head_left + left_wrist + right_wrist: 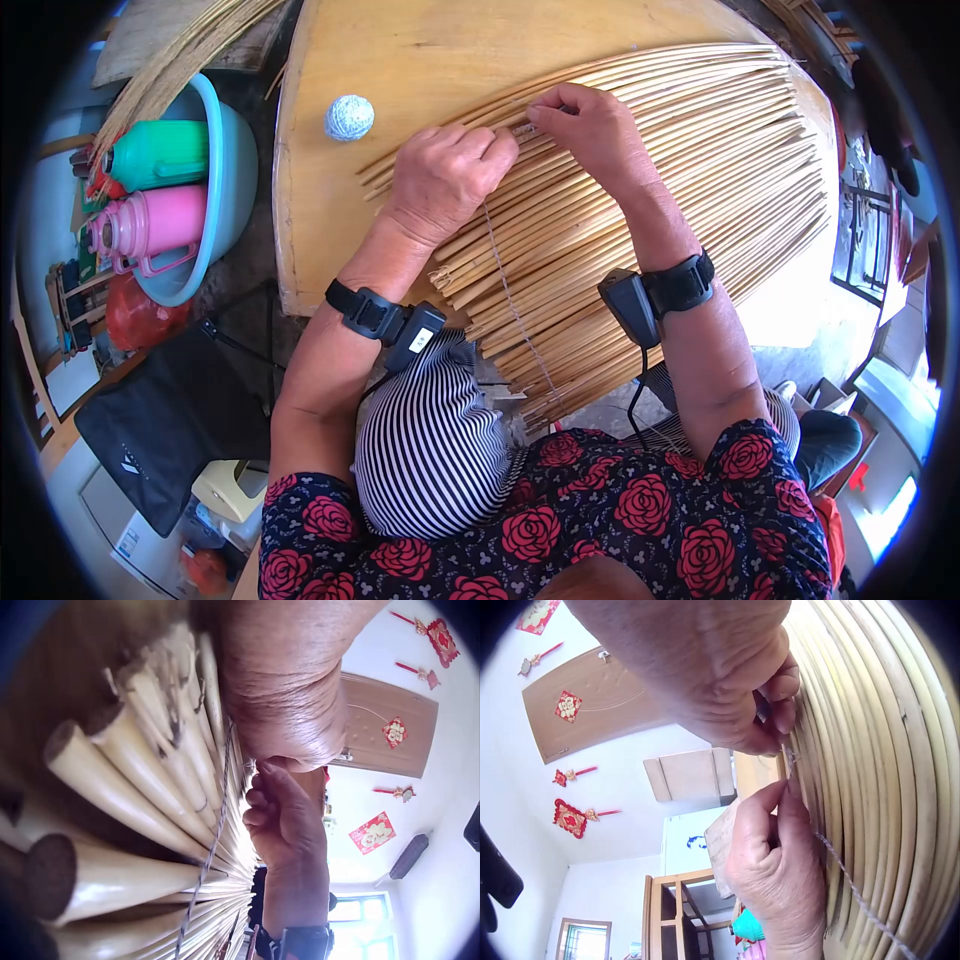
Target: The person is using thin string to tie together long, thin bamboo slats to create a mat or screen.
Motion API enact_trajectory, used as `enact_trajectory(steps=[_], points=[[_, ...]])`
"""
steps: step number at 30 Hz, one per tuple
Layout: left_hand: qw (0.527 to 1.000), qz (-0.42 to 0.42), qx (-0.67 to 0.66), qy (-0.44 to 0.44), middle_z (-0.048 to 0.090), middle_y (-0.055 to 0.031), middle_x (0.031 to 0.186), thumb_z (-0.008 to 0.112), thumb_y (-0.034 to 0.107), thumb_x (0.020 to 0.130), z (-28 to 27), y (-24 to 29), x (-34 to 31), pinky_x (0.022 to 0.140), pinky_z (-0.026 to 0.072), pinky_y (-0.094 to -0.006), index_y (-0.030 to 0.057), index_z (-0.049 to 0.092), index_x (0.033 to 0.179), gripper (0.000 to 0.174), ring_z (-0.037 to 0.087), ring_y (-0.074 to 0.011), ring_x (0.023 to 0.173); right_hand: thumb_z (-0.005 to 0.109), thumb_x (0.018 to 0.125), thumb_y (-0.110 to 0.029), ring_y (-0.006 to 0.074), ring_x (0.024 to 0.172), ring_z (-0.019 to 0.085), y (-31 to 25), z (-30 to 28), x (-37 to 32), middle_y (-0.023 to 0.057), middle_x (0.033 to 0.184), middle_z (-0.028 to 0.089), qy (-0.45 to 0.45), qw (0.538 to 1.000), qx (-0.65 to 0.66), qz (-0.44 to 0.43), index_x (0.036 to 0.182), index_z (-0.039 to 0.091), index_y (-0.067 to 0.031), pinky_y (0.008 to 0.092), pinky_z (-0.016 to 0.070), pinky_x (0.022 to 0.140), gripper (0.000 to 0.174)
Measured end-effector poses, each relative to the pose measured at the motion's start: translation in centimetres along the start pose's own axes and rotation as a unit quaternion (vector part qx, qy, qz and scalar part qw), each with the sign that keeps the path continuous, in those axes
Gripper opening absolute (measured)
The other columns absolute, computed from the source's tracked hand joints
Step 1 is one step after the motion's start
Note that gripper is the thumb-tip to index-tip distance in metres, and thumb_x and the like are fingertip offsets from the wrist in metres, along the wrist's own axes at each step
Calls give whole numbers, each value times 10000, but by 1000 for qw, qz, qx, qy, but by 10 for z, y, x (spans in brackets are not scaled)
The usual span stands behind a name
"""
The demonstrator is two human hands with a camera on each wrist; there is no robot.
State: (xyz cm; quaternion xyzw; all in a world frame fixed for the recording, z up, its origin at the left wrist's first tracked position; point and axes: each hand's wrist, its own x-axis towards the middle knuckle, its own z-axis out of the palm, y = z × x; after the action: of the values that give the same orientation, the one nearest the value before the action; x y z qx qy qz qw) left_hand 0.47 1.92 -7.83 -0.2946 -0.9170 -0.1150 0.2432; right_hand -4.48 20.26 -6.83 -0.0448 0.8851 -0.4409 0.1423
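Note:
A mat of long pale reed stalks (pixel 640 220) lies fanned across the table, crossed by a twisted light-and-dark string (pixel 508 290). At its far edge my left hand (pixel 450 175) pinches the string between thumb and forefinger, the back of the hand facing up. Just right of it my right hand (pixel 597 135) pinches the string over the outermost stalks, fingers curled. In the right wrist view a short knotted bit of string (pixel 791 759) shows between the two sets of fingertips. A ball of white-blue string (pixel 349 118) sits left of the hands.
The wooden table (pixel 330 210) has a curved edge. To the left, a blue basin (pixel 235 190) holds a green thermos (pixel 160 155) and a pink thermos (pixel 165 222), with a bundle of thin stalks (pixel 180 60) above. A black bag (pixel 180 420) hangs near the person's left arm.

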Motion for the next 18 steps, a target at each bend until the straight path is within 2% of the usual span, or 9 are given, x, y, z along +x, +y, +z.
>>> enact_trajectory(steps=[3, 9, 15, 18], points=[[1000, 0, 12, 0, 483, 1, 584, 635, 103, 729, 2, 1, 0, 481, 443, -281, 134, 605, 759, 53, 552, -146, 556, 665, 812, -237, 172, 645, 609, 1, 1, -5, 91, 699, 649, 20, 999, 23, -41, 894, 681, -54, 302, 490, 632, 201], [999, -27, 11, -26, 490, 3, 599, 622, 116, 736, -1, -1, 2, 491, 454, -291, 136, 593, 788, 63, 569, -156, 584, 665, 831, -234, 93, 600, 527, 9, 3, -4, 34, 640, 593, 10, 997, 53, -48, 886, 665, -51, 254, 449, 584, 192], [998, -12, -22, -62, 504, -17, 611, 617, 123, 738, -5, -5, 7, 491, 463, -321, 130, 578, 784, 61, 582, -190, 578, 658, 848, -222, 67, 631, 507, 13, 1, -2, 3, 666, 594, -3, 990, 133, -46, 893, 660, -52, 246, 441, 599, 176], [996, -5, -44, -82, 522, -29, 612, 626, 119, 742, -6, -8, 5, 486, 467, -338, 129, 596, 820, 84, 587, -212, 572, 660, 848, -224, 65, 633, 504, 12, 0, -3, 2, 665, 592, 5, 992, 118, -34, 894, 658, -50, 249, 442, 601, 179]])
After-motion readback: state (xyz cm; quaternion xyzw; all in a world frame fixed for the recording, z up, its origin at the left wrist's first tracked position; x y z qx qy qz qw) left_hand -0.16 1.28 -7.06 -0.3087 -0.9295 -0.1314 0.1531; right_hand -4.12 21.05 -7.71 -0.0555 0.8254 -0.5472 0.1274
